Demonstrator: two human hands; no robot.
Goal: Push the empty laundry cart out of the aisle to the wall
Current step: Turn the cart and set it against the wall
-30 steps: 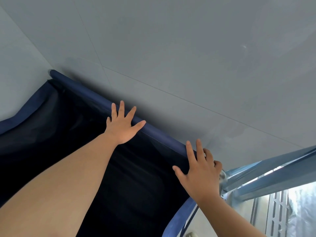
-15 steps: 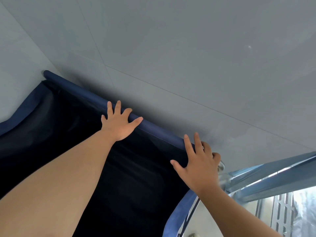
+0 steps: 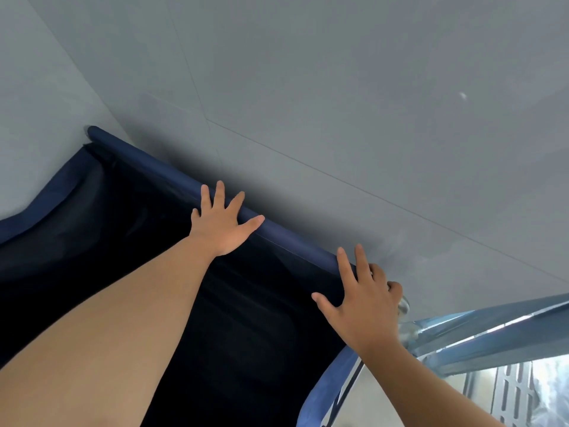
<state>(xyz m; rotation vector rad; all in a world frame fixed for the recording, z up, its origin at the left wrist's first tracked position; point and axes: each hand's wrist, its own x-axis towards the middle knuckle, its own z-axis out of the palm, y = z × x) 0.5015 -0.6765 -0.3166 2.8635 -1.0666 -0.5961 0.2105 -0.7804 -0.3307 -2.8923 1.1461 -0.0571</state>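
Note:
The laundry cart is a dark blue fabric bin with a padded blue top rim; its inside looks dark and empty. Its far rim lies against the grey wall. My left hand rests flat on the far rim with fingers spread. My right hand lies on the rim's right corner, fingers spread, the outer fingers curled over the end by a metal joint.
A second grey wall meets the cart's left end, forming a corner. At the lower right stands a pale blue metal frame with a perforated upright and a bright pane behind it.
The view has shifted slightly and the cart's far rim sits a little further up and left in the frame. Both hands stay on the rim in the same pose.

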